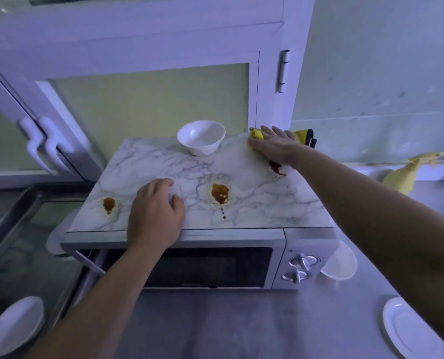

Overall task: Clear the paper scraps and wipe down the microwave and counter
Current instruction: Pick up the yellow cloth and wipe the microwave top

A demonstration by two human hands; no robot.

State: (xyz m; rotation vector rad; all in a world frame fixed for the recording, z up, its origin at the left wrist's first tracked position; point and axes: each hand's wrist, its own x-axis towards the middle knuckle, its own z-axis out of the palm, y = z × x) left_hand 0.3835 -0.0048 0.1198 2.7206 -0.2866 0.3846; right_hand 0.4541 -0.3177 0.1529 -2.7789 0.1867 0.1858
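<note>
A silver microwave (303, 257) stands on the steel counter (228, 322), topped by a marble-patterned slab (254, 203). Brown stains mark the slab: one at the left (108, 204), one in the middle (220, 193), one under my right wrist (276, 167). My right hand (275, 145) presses a yellow cloth (257, 135) flat against the slab's far right corner. My left hand (154, 216) rests on the slab's front edge, fingers loosely bent, holding nothing. No paper scraps show.
A white bowl (201, 137) sits at the slab's back. White plates lie at the counter's right (407, 330), lower left (14, 325) and behind the microwave's right side (341, 263). A metal tray (21, 229) is left. A yellow cloth (407, 174) hangs right. Cabinet handles (44, 145) are upper left.
</note>
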